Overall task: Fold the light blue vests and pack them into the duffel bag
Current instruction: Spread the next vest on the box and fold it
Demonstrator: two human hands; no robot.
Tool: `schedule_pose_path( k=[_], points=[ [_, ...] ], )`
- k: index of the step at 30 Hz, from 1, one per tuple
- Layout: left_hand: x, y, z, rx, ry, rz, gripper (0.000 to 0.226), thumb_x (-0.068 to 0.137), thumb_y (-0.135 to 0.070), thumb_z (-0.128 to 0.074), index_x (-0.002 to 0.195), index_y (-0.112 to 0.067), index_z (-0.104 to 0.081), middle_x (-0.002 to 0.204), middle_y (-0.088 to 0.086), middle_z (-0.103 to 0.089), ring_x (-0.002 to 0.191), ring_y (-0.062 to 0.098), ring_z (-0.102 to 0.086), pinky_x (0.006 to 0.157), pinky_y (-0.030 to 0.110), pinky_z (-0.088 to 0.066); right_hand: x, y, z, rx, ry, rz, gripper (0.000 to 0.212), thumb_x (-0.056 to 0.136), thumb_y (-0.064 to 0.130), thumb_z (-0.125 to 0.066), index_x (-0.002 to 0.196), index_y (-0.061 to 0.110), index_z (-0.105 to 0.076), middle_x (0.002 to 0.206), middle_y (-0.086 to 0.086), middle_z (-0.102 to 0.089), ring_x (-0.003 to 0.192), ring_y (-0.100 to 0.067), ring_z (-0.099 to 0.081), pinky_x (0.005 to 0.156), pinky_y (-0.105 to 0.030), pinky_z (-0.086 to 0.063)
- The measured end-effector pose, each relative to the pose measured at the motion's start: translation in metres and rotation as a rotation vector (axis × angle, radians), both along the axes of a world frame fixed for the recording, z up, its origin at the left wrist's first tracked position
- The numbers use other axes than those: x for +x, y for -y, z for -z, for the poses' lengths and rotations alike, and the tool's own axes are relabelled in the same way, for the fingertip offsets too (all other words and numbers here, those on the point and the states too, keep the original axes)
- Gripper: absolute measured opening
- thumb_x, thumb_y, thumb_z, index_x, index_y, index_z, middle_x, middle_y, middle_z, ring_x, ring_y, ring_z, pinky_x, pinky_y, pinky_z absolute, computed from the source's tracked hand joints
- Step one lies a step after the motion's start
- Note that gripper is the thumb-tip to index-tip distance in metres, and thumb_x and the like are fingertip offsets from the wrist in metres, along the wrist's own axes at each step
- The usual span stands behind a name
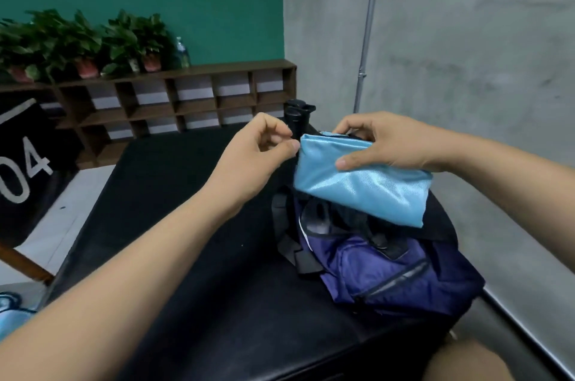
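Satiny blue cloth slips easily: the folded vest (364,184), gripped along its top edge by the right hand (389,144) over the duffel bag (389,275) at the right of the surface (186,225), could unfold going in. The left hand (258,153) curls beside its corner (contact unclear).

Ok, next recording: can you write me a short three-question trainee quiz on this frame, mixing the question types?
1. True or false: the folded light blue vest already lies inside the duffel bag.
2. Which hand has the vest in its grip? A) left B) right C) neither
3. Fill in: the brown shelf by the green wall carries potted ____.

Key
1. False: it is held over the bag's opening.
2. B, the right hand.
3. plants.
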State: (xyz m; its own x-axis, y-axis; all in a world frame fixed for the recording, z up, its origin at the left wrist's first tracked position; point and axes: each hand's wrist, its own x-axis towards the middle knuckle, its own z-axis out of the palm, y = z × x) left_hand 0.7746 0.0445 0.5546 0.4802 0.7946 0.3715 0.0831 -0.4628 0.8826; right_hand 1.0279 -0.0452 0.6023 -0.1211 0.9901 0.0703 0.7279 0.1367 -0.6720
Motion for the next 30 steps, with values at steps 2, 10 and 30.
schedule_pose_path(
  k=[2,10,30],
  points=[
    [0.016,-0.009,0.013,0.021,-0.093,-0.022,0.01,0.095,-0.028,-0.076,0.097,-0.03,-0.067,0.093,0.003,-0.074,0.098,0.027,-0.073,0.092,0.048,-0.057,0.025,-0.007,0.002,-0.035,0.048,0.06,0.032,0.087,0.036,-0.088,0.111,0.028,-0.069,0.1,0.001,-0.081,0.088,-0.024,-0.078,0.078,-0.037,-0.059],
    [0.073,-0.034,0.058,0.254,-0.653,-0.117,0.037,0.084,-0.047,-0.08,0.098,-0.026,-0.053,0.083,-0.008,-0.069,0.081,0.014,-0.065,0.074,0.037,-0.055,0.088,-0.045,0.032,-0.173,0.331,0.203,0.033,0.079,0.041,-0.093,0.101,0.029,-0.07,0.094,0.006,-0.078,0.087,-0.02,-0.076,0.076,-0.04,-0.063],
    [0.064,-0.052,0.054,0.201,-0.616,-0.252,0.017,0.086,-0.027,-0.074,0.09,-0.029,-0.058,0.08,-0.008,-0.071,0.077,0.013,-0.067,0.067,0.034,-0.056,0.04,-0.114,0.109,-0.514,0.213,-0.03,0.029,0.091,0.041,-0.084,0.116,0.03,-0.073,0.112,0.001,-0.077,0.101,-0.022,-0.076,0.09,-0.046,-0.064]
  ],
)
